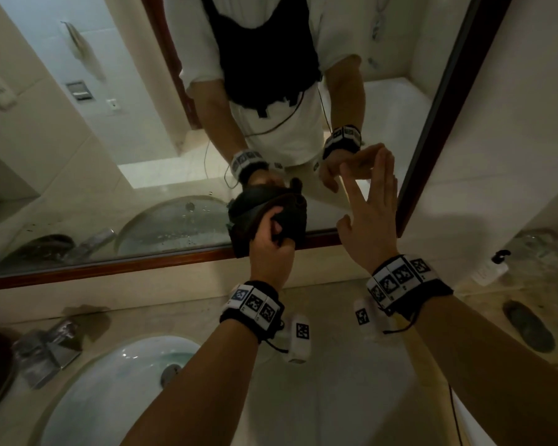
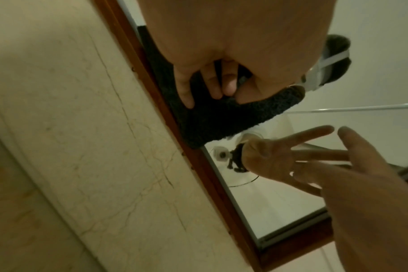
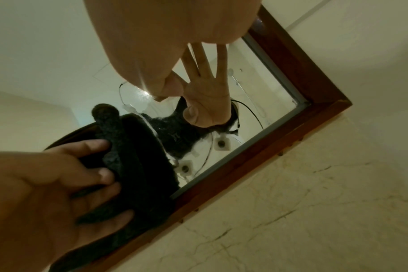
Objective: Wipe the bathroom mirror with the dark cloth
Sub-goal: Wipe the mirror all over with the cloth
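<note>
The dark cloth (image 1: 266, 217) is fuzzy and bunched up into a thick lump. The left hand (image 1: 271, 249) has its fingers curled around it and pushes it on the mirror (image 1: 136, 130), right at the bottom edge, where it also covers a bit of the brown wooden frame (image 1: 116, 267). Just beside it, the right hand (image 1: 369, 214) is wide open, fingers spread, with its fingertips on the glass near the corner. Below both hands are a pale stone counter (image 1: 329, 320) and a white sink (image 1: 116, 378).
</note>
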Demonstrator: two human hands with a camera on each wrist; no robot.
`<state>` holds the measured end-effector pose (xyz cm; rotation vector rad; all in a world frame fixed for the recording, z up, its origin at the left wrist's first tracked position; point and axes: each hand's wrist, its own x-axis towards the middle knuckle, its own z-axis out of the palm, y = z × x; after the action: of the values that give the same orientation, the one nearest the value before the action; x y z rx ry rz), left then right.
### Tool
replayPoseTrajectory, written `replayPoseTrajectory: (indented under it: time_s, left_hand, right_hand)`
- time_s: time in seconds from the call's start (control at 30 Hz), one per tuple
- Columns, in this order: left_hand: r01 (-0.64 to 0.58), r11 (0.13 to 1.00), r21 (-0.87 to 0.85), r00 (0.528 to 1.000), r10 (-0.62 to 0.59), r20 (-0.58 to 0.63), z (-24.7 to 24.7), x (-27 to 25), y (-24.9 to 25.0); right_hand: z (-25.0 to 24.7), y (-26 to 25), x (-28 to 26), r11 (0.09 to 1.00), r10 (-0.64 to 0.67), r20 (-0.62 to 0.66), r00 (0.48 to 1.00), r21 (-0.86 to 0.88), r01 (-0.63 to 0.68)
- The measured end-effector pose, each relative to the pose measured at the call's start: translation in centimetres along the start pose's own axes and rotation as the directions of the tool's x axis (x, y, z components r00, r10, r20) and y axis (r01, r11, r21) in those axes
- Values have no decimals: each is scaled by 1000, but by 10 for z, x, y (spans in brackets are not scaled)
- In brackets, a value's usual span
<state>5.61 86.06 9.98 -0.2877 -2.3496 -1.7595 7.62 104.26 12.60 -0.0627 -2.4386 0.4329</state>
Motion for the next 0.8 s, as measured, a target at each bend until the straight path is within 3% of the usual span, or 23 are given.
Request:
replayPoseTrajectory:
  time_s: [0.13, 0.27, 0.53, 0.67, 0.8]
  left_hand:
    - [-31, 999, 19, 998, 30, 46, -5, 6, -8]
    - [-139, 990, 10, 988, 138, 74, -20, 8, -14]
    - [-149, 981, 123, 986, 156, -53, -109, 21, -46]
    - [-151, 979, 136, 988, 152, 1, -139, 24, -57]
    - [-109, 988, 111, 994, 108, 18, -137, 23, -53]
  right_hand:
    - [9, -10, 2, 997, 33, -6, 999, -63, -33]
    - [16, -21, 0, 995, 87, -60, 994, -35, -89]
    - [31, -74, 2, 993, 58, -48, 997, -96, -62]
    - [39, -81, 4, 978, 137, -17, 990, -158, -138]
    - [38, -81, 4, 975, 149, 5, 989, -169, -146]
